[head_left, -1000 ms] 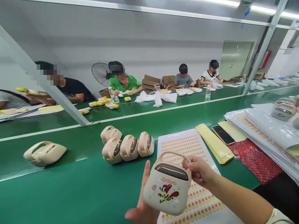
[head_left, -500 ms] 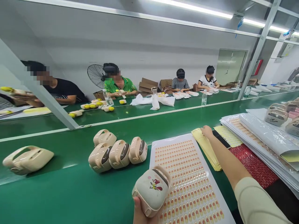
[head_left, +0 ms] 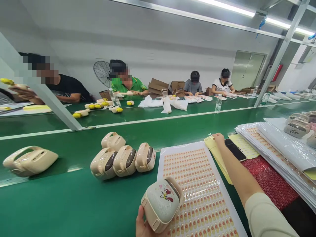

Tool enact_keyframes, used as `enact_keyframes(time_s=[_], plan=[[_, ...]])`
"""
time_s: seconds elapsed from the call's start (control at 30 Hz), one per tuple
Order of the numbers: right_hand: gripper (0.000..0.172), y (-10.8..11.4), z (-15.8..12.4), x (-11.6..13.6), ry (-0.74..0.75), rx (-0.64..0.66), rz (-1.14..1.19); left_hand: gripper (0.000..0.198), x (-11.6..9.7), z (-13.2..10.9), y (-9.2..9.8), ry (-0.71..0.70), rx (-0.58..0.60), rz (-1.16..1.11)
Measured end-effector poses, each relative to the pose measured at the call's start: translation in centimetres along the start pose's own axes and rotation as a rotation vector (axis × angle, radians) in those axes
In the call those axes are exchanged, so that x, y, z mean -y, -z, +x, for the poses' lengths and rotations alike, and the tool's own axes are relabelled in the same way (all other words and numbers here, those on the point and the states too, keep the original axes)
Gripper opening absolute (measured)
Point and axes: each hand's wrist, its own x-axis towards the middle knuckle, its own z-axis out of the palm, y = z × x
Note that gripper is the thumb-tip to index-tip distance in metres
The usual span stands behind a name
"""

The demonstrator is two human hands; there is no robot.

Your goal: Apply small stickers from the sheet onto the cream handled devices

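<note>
1. We are working at the long green bench [head_left: 74, 204], and other persons are sitting along its far side.
2. A big sticker sheet [head_left: 197, 177] is lying before us. Its rows are looking nearly full, so we are judging that little of it is used.
3. Four cream speakers [head_left: 123, 159] are standing together left of the sheet, and we cannot tell if they are finished.
4. Our left hand [head_left: 142, 227] is closing its grip from below around the printed speaker [head_left: 161, 204], holding it over the sheet's near left corner.
5. Our right hand [head_left: 218, 140] is resting on the yellow backing strip [head_left: 214, 152], just beside a phone [head_left: 234, 149]. We cannot tell whether its grip is pinching anything.
</note>
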Motion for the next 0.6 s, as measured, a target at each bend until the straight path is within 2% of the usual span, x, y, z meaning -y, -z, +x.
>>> enact_keyframes(time_s=[0.1, 0.23, 0.33, 0.37, 0.43, 0.5, 0.6], plan=[[0.018, 0.2, -2.8, 1.6, 0.048, 0.101, 0.169, 0.033, 0.0, -0.4, -1.7, -0.086, -0.069, 0.094], [0.024, -0.3, -10.4, 2.8, 0.158, 0.324, 0.357, 0.052, 0.4, -0.6, -4.5, -0.209, -0.218, 0.165], [0.031, -1.0, -17.3, 2.2, 0.244, 0.526, 0.453, 0.067, 1.0, -0.9, -6.4, -0.360, -0.206, 0.306], [0.030, -1.2, -19.3, 1.8, 0.279, 0.619, 0.486, 0.070, 1.2, -1.0, -6.9, -0.395, -0.197, 0.342], [0.027, -1.6, -22.2, 0.9, 0.314, 0.721, 0.506, 0.077, 1.6, -1.3, -7.6, -0.429, -0.198, 0.379], [0.024, -2.0, -23.7, 0.1, 0.322, 0.725, 0.473, 0.081, 1.9, -1.7, -7.9, -0.432, -0.202, 0.392], [0.024, -2.4, -24.2, -0.5, 0.320, 0.683, 0.415, 0.081, 2.0, -2.2, -8.1, -0.430, -0.186, 0.423]])
